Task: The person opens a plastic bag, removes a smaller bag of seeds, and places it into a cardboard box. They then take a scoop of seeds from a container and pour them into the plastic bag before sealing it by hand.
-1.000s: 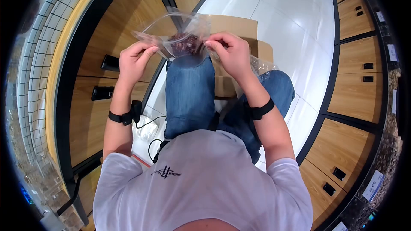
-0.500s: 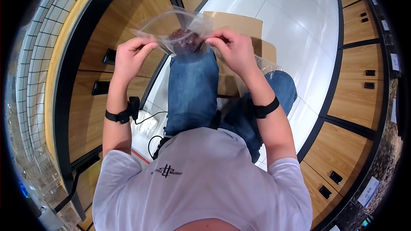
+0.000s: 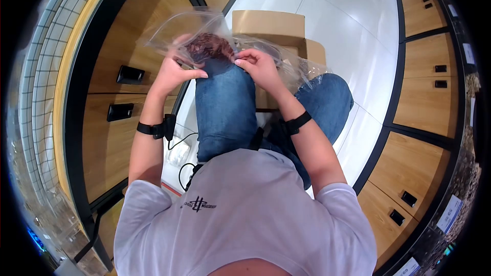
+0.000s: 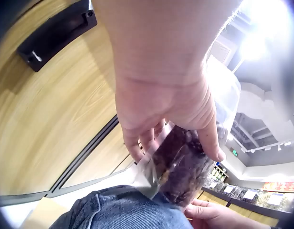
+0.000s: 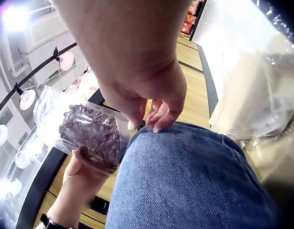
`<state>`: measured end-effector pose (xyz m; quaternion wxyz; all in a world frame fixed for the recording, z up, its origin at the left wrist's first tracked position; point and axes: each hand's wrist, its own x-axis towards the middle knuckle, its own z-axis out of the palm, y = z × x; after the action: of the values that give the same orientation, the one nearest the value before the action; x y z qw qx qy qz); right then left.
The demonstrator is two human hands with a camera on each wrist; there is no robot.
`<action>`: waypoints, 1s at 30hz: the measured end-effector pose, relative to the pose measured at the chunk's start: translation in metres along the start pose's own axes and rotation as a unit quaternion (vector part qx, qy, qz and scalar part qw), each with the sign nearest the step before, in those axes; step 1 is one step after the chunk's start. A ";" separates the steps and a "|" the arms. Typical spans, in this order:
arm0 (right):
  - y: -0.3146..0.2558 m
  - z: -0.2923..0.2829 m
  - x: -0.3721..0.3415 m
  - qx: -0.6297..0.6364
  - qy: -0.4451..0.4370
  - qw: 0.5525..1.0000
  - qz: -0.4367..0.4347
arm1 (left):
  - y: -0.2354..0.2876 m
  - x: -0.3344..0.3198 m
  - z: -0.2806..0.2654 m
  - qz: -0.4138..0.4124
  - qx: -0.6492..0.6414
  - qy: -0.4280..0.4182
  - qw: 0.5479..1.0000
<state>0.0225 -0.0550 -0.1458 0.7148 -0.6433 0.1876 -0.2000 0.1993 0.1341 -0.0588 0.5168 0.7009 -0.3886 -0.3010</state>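
Observation:
A clear zip bag [image 3: 208, 47] of dark reddish-brown pieces rests at the knee of the jeans, its clear top leaning to the upper left. My left hand [image 3: 176, 71] grips it from the side; the left wrist view shows the thumb on one face of the bag [image 4: 180, 162] and the fingers of the hand [image 4: 161, 100] at its other side. My right hand [image 3: 261, 69] pinches the bag's lower edge. In the right wrist view, the right hand's [image 5: 142, 90] curled fingertips are at the edge of the bag [image 5: 92, 136], partly hidden.
An open cardboard box [image 3: 268, 24] stands on the white floor beyond the knees, with clear plastic [image 3: 307, 71] over its side. Wooden cabinets [image 3: 110, 133] with black handles line the left, and more cabinets [image 3: 427, 102] stand at the right.
My left hand has moved from the bag's upper edge to around its side. The bag has shifted left and tilted, and my right hand has moved left with it.

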 end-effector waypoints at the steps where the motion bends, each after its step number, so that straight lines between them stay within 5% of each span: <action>1: 0.001 -0.001 0.000 0.002 -0.003 0.999 0.035 | 0.001 0.002 0.003 0.002 0.001 -0.007 1.000; 4: 0.003 -0.001 0.002 0.012 0.005 1.000 0.025 | -0.006 0.006 0.013 -0.016 -0.053 -0.024 0.998; 8: -0.008 0.000 0.002 0.069 0.012 0.998 -0.004 | -0.013 0.006 0.017 0.066 -0.063 0.049 0.995; 11: -0.033 0.004 -0.004 0.254 0.047 0.963 0.074 | -0.001 0.006 0.021 0.055 -0.094 0.088 0.990; 13: -0.042 0.007 -0.006 0.358 -0.039 0.923 0.136 | 0.019 0.007 0.026 0.083 -0.085 0.117 0.986; 19: -0.045 0.022 -0.008 0.278 -0.034 0.960 0.001 | 0.061 0.012 0.042 0.101 -0.094 0.133 0.981; 26: -0.025 0.004 -0.008 0.208 -0.127 0.970 -0.018 | 0.074 0.008 0.044 0.103 -0.084 0.124 0.983; 28: -0.023 0.009 -0.007 0.239 -0.016 0.971 -0.003 | 0.070 0.006 0.040 0.098 -0.078 0.116 0.985; 30: -0.031 0.015 -0.007 0.237 -0.015 0.971 -0.030 | 0.071 0.004 0.039 0.093 -0.072 0.108 0.987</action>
<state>0.0232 -0.0414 -0.1129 0.8433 -0.4639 0.1051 -0.2502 0.1525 0.0993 -0.0019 0.6303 0.6514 -0.3714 -0.2014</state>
